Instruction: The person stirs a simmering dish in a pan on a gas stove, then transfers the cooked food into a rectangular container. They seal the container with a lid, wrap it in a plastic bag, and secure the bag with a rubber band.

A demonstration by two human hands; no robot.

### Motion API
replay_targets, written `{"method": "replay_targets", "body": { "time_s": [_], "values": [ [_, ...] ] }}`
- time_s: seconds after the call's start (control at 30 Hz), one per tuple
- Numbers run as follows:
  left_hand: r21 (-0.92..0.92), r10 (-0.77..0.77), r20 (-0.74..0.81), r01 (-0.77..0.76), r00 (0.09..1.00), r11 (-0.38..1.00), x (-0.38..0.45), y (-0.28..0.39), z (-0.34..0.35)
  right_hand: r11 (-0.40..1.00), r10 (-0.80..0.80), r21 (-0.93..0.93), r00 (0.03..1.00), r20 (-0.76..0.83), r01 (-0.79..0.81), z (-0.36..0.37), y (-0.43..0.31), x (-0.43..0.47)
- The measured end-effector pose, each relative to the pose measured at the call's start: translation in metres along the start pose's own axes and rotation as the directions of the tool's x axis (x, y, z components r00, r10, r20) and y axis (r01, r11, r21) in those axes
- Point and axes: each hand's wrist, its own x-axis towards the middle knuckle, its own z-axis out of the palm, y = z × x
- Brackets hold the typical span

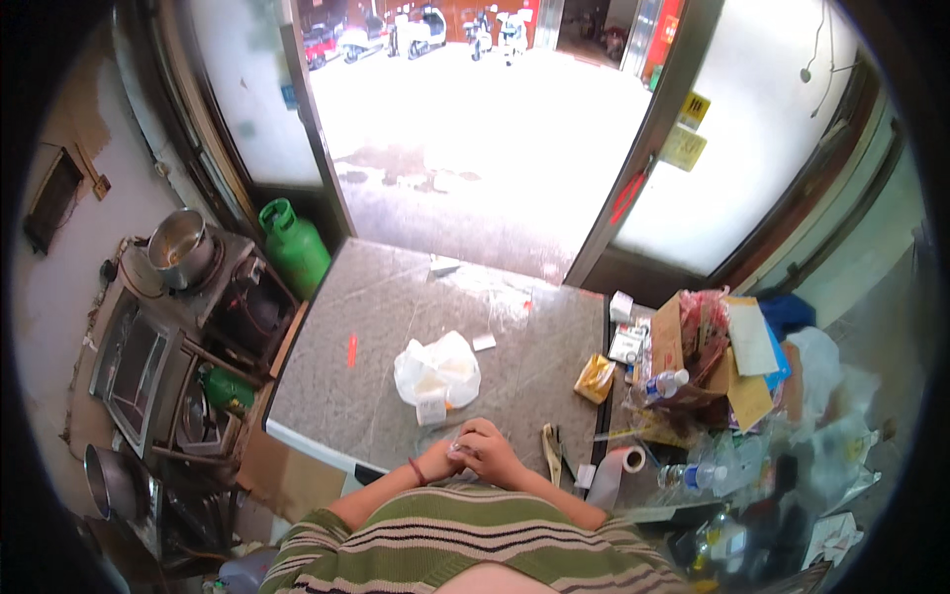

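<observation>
My left hand (438, 459) and my right hand (486, 454) meet at the table's near edge, close to my striped top. Something small and pale shows between the fingers, too small to name. Just beyond them on the grey table (319, 386) lies a white plastic bag (445, 364), with a small white box or label (430, 409) at its near side. A small white piece (484, 342) is to the right of the bag, and a red strip (352, 350) to its left. Farther right sit a yellow packet (594, 379) and, nearer me, a pair of tools (553, 453) with pale handles.
A clear film roll (623, 464), plastic bottles (666, 383) and a cardboard box (668, 334) of wrappers crowd the right. At left stand a green gas cylinder (297, 249) and a metal pot (180, 249) on a stove. An open doorway lies beyond the table.
</observation>
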Motion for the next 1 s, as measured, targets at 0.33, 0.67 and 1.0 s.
{"method": "replay_targets", "body": {
  "time_s": [0.33,0.67,1.0],
  "values": [
    [-0.688,-0.454,-0.218,0.193,0.864,0.7,0.015,0.015,-0.018,0.661,0.483,0.394,0.764,0.428,-0.638,0.021,0.093,-0.057],
    [0.734,0.286,0.319,-0.427,0.903,0.528,0.045,0.038,0.027,0.604,0.586,0.389,0.719,0.375,-0.695,0.066,0.135,-0.053],
    [0.432,-0.135,-0.308,0.265,0.942,0.862,0.023,0.023,0.004,0.568,0.561,0.383,0.683,0.467,-0.729,0.056,0.125,-0.056]
  ]
}}
